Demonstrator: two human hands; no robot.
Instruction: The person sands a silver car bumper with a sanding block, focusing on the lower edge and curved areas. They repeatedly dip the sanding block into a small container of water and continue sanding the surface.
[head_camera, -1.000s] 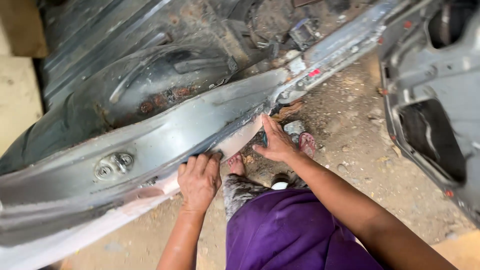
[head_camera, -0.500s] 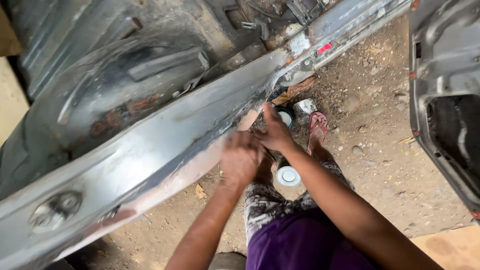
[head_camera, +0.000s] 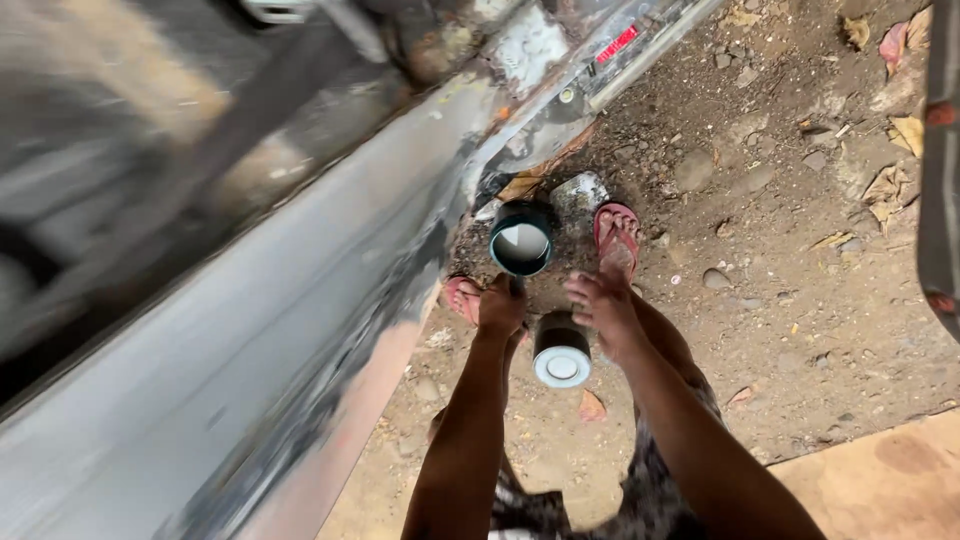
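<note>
Half a second before, we had seen both hands up against the lower edge of the grey car sill (head_camera: 300, 330); now they had come down off it to the dirt ground (head_camera: 780, 250) between the feet. The view had also swung lower and closer, so the sill filled the whole left half, blurred.

The left hand (head_camera: 500, 305) was closed narrowly around something thin at the near rim of the open dark tin (head_camera: 521, 240); what it gripped we could not tell. That tin stood on the ground just under the sill's edge, with pale contents showing inside. The right hand (head_camera: 600, 310) hung with fingers loosely spread, holding nothing, just beside the smaller can with a white lid (head_camera: 561, 352), which stood upright between the two forearms. We could not tell whether the hand touched it.

A red sandal (head_camera: 617, 235) lay right of the tin, another (head_camera: 462, 298) left of the left hand. To the right the ground lay open, strewn with stones and dry leaves, as far as the door edge (head_camera: 940, 200)
</note>
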